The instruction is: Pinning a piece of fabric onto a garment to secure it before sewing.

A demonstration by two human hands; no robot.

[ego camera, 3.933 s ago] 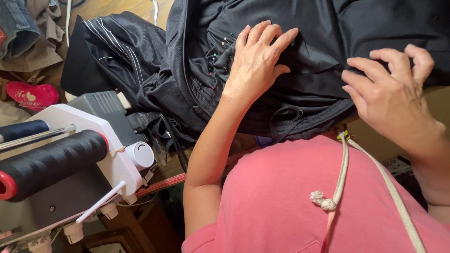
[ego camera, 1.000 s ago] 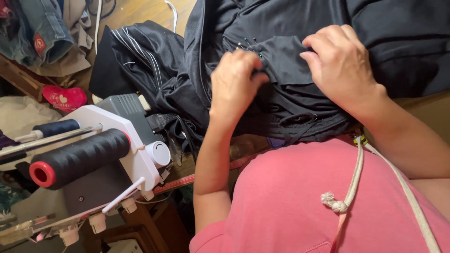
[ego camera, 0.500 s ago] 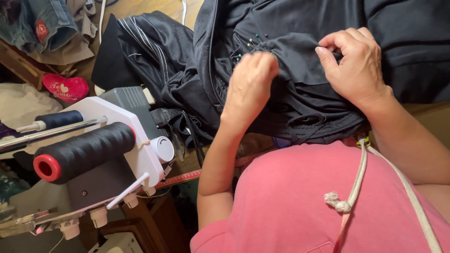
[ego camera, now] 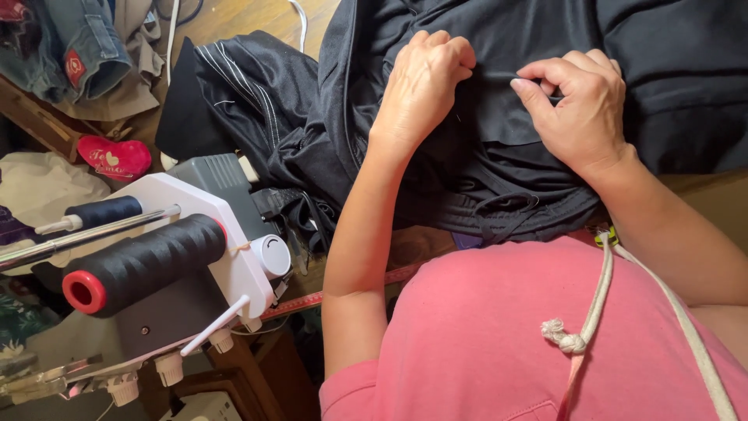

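Hands both closed on black garment point(ego camera: 499, 117): left hand point(ego camera: 421, 86) bunching cloth, right hand point(ego camera: 580, 109) pinching a fold; overlock machine point(ego camera: 167, 281) untouched, sewing not begun.

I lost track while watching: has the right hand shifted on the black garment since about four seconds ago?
Yes. The right hand moved left toward the left hand, and now pinches the black garment.

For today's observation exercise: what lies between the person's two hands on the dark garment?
In the head view, only a taut fold of the black garment spans the gap between the left hand and right hand; both pinch it.
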